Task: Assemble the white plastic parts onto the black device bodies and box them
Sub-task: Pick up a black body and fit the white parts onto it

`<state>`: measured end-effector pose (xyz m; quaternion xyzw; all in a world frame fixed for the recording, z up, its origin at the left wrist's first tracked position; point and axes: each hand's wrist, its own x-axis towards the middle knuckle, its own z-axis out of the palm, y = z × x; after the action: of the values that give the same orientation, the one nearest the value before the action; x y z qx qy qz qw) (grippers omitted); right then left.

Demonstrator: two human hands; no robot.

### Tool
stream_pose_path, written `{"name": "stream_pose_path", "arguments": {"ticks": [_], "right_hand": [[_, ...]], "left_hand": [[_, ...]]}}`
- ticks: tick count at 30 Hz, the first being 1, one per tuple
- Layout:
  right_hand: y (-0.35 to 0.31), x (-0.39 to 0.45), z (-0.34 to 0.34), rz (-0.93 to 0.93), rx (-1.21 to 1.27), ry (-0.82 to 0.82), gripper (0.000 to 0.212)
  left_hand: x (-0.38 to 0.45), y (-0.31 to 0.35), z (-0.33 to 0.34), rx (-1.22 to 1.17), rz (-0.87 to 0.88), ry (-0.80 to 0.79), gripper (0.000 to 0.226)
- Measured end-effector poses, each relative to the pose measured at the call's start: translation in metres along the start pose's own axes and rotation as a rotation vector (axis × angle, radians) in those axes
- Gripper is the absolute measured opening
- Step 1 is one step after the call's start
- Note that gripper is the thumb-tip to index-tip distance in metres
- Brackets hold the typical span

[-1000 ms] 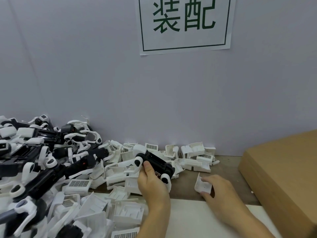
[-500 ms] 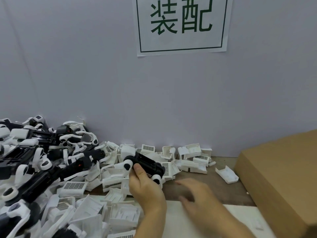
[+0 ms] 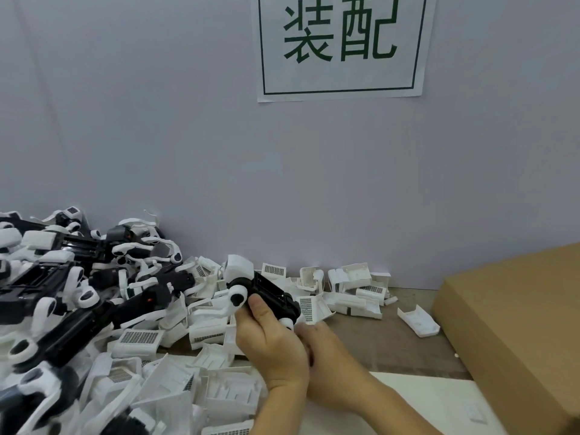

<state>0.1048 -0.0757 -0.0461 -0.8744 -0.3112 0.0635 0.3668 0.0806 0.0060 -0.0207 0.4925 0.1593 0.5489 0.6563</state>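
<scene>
My left hand (image 3: 270, 340) grips a black device body (image 3: 272, 294) with white round ends and a white block at its top, held tilted above the pile. My right hand (image 3: 326, 350) sits tight against the left hand, just under the device's lower end. Its fingertips are hidden behind the left hand. A loose white plastic part (image 3: 419, 320) lies alone on the brown table near the cardboard box (image 3: 518, 324). Several more white plastic parts (image 3: 354, 290) lie along the wall and in front of my left hand.
A heap of black device bodies with white fittings (image 3: 62, 293) fills the left side. A grey wall with a paper sign (image 3: 340, 45) stands close behind. A white sheet (image 3: 433, 400) lies at the near edge, right of my arms.
My right hand let go of the white part, which now lies near the box, and it moved left to meet the left hand. The left hand kept hold of the device.
</scene>
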Motion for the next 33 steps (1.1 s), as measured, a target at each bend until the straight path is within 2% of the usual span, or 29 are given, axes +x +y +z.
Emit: {"name": "stream_pose_path", "arguments": {"ticks": [4,9,12,18,24,26,29,33], "right_hand": [[0.021,-0.020,-0.027,0.130,0.079,0.113,0.054],[0.035,-0.040,-0.050,0.219,0.347,0.253,0.050],[0.032,-0.045,-0.048,0.235,0.477,0.267,0.056],[0.035,-0.039,-0.048,0.433,0.902,0.360,0.063],[0.037,-0.042,-0.062,0.362,1.375,0.318,0.043],[0.039,-0.043,-0.067,0.304,1.469,0.313,0.045],[0.043,-0.043,-0.072,0.189,1.437,0.321,0.061],[0.043,-0.045,-0.072,0.124,1.319,0.349,0.068]], "left_hand": [[0.001,0.000,-0.001,-0.032,-0.084,-0.003,0.032],[-0.001,-0.002,0.001,-0.042,-0.216,-0.048,0.027],[-0.004,-0.002,0.002,-0.035,-0.264,-0.109,0.028],[-0.006,-0.009,0.003,0.002,-0.330,-0.229,0.026],[-0.008,-0.005,0.004,0.012,-0.546,-0.344,0.032],[-0.008,-0.006,0.004,0.019,-0.637,-0.409,0.033],[-0.010,-0.006,0.004,0.043,-0.696,-0.517,0.040],[-0.012,-0.005,0.005,0.088,-0.715,-0.579,0.039]]}}
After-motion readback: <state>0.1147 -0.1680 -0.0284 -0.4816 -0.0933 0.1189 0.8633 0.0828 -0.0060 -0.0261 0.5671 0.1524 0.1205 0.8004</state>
